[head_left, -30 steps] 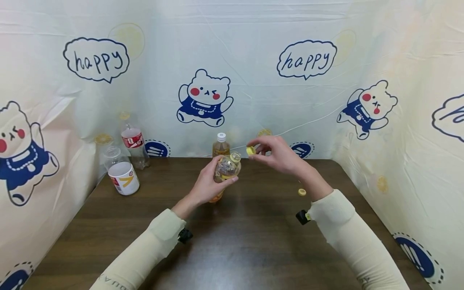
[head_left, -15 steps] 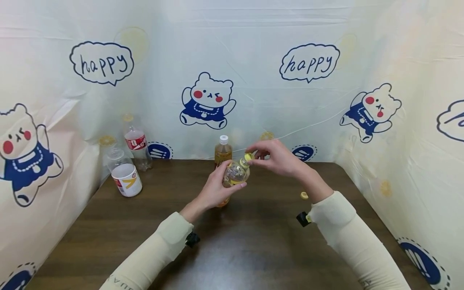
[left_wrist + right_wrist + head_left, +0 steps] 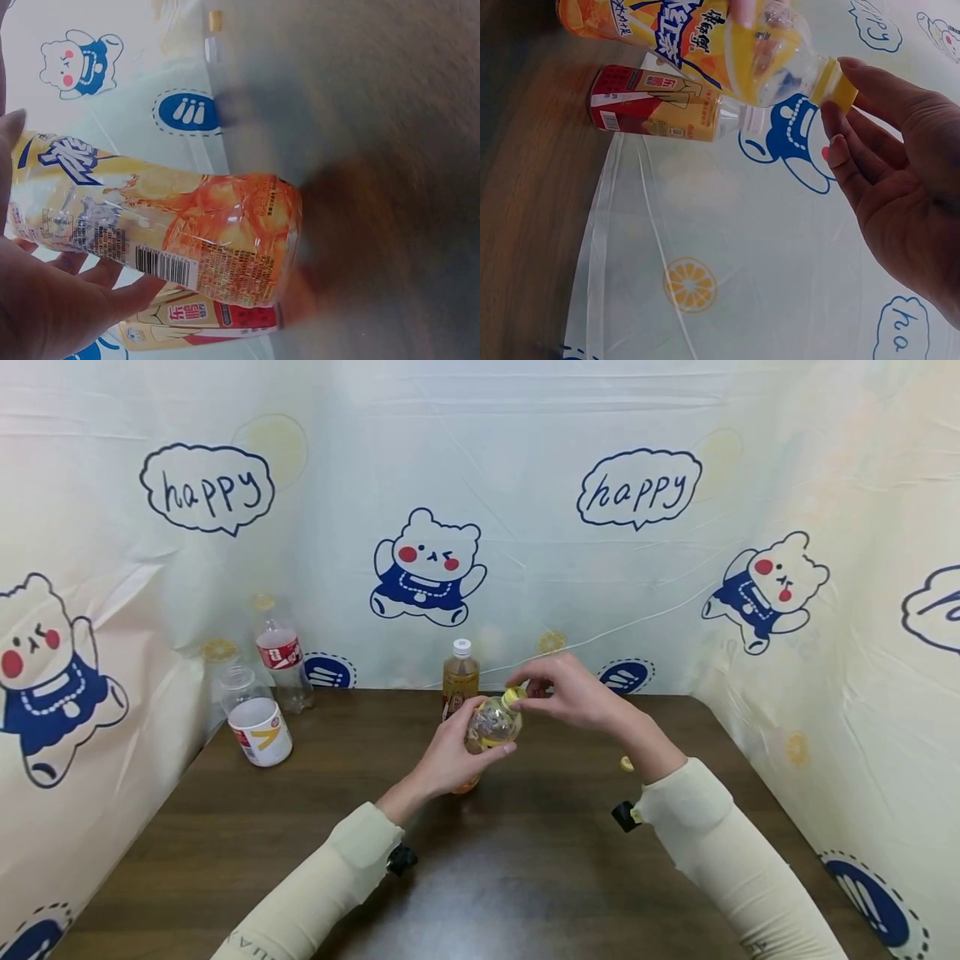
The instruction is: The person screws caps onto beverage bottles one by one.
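Our left hand (image 3: 453,752) is curled round the body of an orange-labelled bottle (image 3: 161,217), while our right hand (image 3: 570,692) pinches a yellow cap (image 3: 836,85) at the bottle's mouth, thumb on one side and fingers on the other. The bottle is held above the middle of the table (image 3: 187,843), its neck leaning up and to the right; we cannot tell whether its base touches the wood. We judge the step in hand to be the capping: the cap sits over the neck, but how far its thread is caught we cannot tell. To our minds the next move calls for a firm left grip so the body does not spin, the cap kept square to the neck, and short turns from the right fingers; a crooked start could jam the thread. Just beyond the held bottle, on the far side, a white-capped bottle (image 3: 461,675) stands upright with a red-and-tan label. To the right, by our right sleeve (image 3: 690,810), lies a loose yellow cap (image 3: 626,763). At the far left stands a red-labelled bottle (image 3: 281,657), with a white printed container (image 3: 261,737) nearer to us. Behind it all hangs a pale curtain (image 3: 525,443) printed with bears.
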Action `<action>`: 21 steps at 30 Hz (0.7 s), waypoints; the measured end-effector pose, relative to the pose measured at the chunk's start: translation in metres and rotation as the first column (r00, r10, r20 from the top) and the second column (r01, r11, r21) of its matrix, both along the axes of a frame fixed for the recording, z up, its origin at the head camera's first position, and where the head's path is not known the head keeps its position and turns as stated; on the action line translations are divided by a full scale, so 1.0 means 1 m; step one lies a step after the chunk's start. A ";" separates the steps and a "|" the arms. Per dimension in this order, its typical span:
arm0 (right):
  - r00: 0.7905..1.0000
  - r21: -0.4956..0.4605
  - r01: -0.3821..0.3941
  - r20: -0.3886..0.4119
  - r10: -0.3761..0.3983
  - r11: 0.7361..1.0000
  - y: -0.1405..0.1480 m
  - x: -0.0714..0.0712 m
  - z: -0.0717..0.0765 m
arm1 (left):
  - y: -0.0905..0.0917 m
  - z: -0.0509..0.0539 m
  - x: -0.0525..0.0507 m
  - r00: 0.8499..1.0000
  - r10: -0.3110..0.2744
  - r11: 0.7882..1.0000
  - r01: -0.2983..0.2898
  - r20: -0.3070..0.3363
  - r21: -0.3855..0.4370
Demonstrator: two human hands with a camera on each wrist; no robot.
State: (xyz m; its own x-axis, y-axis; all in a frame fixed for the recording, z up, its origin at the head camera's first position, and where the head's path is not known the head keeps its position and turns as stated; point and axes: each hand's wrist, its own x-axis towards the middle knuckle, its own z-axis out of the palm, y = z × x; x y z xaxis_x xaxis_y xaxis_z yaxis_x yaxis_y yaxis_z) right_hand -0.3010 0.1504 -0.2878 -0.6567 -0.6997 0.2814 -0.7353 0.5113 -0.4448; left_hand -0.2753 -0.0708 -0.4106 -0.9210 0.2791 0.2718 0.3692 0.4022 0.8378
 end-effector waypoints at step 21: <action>0.994 0.210 -0.026 0.112 0.002 0.977 0.000 0.004 0.020 | 0.005 -0.001 0.002 0.993 0.089 0.995 -0.092 0.071 0.043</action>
